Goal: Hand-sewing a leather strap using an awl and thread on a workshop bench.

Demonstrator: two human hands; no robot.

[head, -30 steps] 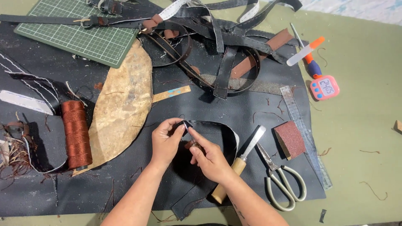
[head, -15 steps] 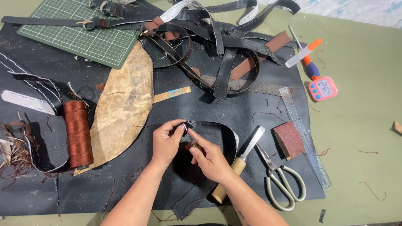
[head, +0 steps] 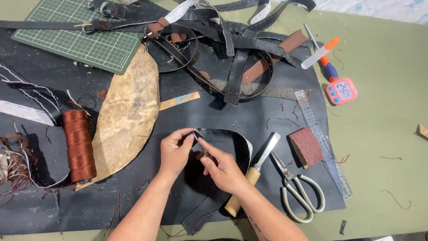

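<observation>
Over dark leather on the surface (head: 379, 147), your left hand (head: 174, 151) and right hand (head: 221, 166) pinched the black strap (head: 240, 145) end, which curved rightward from your fingers (head: 189, 138).

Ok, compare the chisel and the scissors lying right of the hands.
The chisel has one flat steel blade and a pale wooden handle; the scissors have two crossed blades and grey-green loop handles. The chisel's handle end is partly hidden under the right hand's forearm; the scissors lie fully clear. Both rest untouched on the black leather sheet, blades pointing away.
</observation>
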